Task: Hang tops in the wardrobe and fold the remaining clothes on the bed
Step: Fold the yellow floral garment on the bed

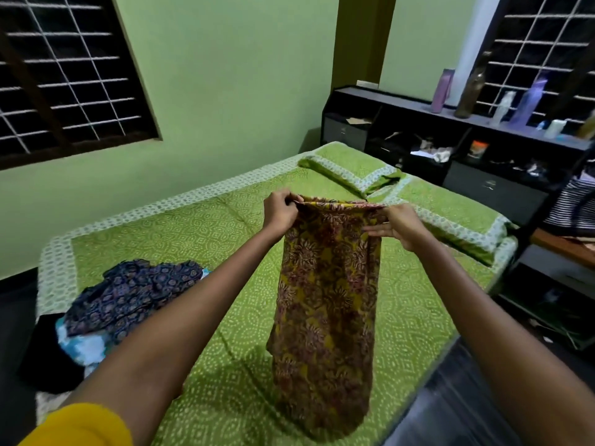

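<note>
Printed garment (325,300) held up over the bed (418,317)
Left hand (279,213) and right hand (401,226) pinch its top edge; fingertips partly hidden in cloth.

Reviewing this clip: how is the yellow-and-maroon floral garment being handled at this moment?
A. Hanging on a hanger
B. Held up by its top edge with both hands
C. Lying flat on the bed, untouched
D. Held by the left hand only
B: the left hand and right hand each grip the top edge of the floral garment, which hangs down over the green bedspread.

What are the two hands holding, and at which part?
Both the left hand and right hand grip the yellow-maroon printed garment at its top edge, one at each end.
</note>
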A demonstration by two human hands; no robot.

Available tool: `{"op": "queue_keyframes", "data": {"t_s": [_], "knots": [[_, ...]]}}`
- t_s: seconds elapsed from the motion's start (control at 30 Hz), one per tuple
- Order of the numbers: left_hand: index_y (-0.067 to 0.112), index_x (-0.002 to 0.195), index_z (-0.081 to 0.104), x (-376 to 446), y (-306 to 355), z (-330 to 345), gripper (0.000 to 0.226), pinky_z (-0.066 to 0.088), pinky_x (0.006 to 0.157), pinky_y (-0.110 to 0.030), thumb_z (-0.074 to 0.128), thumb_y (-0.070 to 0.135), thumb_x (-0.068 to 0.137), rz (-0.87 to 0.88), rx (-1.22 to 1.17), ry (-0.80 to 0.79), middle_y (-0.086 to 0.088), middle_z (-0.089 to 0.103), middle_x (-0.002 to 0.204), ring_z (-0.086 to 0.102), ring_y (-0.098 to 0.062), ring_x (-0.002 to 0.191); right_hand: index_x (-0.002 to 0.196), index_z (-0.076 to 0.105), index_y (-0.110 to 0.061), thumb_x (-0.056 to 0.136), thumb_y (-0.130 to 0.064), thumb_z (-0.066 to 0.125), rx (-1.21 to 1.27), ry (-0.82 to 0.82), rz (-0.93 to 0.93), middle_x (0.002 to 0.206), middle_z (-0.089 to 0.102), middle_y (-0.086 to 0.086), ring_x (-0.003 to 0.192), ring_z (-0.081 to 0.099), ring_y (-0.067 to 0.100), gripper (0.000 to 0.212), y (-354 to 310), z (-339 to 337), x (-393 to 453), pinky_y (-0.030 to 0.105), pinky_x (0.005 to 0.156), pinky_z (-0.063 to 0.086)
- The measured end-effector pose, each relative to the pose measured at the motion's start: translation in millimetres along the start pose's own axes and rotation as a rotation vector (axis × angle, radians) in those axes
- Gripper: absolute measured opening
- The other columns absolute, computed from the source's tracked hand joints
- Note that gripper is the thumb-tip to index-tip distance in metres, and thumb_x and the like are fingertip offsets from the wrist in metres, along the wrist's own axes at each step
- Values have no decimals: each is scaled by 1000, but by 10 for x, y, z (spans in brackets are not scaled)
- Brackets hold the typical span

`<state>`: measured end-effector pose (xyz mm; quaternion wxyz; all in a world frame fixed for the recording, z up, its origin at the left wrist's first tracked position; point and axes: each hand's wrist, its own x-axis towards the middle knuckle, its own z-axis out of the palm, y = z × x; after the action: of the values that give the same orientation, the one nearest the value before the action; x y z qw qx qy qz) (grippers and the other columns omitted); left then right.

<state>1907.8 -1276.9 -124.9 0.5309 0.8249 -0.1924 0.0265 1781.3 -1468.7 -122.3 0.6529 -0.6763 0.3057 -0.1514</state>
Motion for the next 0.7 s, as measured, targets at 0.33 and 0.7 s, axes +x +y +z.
{"op": "queue_keyframes", "data": {"t_s": [0.33, 0.7], "knots": [[3, 83, 70, 1387, -427, 1074, 27, 45, 76, -27, 46, -7, 87, -133, 7, 89, -13, 67, 103, 60, -25, 99, 94, 62, -7, 96, -2, 43, 110, -16, 13, 87, 60, 3, 76, 53, 12, 20, 186, 36, 1743, 21, 71, 43], [3, 90, 67, 3016, -314, 1442, 22, 47, 89, -29, 46, -5, 89, -25, -117, 250, -17, 65, 105, 60, -25, 102, 87, 61, -17, 93, -9, 51, 5, 31, -333, 81, 59, -8, 77, 53, 6, 14, -500, 239, 3100, 17, 70, 44]]}}
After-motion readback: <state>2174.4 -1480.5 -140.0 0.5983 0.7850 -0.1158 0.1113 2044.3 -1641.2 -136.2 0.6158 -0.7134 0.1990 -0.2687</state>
